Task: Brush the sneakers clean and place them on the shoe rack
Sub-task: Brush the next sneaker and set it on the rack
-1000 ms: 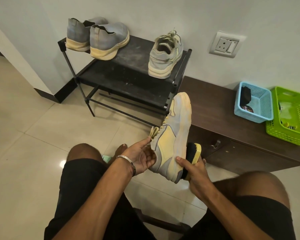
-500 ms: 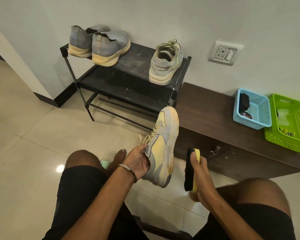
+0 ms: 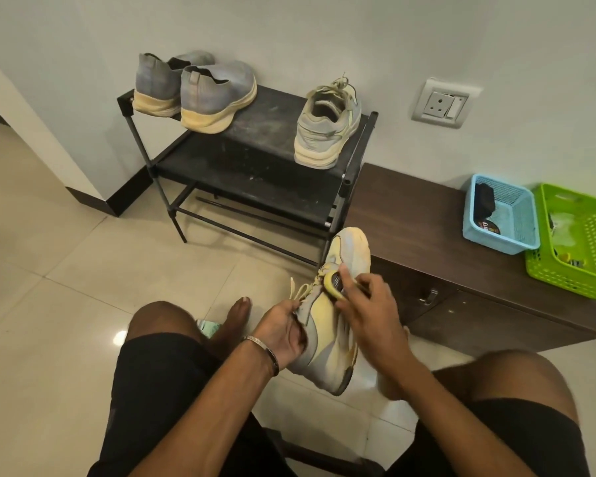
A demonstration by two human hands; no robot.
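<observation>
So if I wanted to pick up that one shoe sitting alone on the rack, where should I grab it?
Grab the lone sneaker by its heel collar, coming from the front of the shoe rack. Its heel faces you and its opening gapes upward, so fingers can probably slip inside with the thumb on the back. The toe points at the wall, which is harder to reach.

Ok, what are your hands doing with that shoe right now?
Left hand grips the yellow sneaker at its collar. Right hand holds the brush on its upper. Its mate waits on the shoe rack. Nothing in the way.
</observation>
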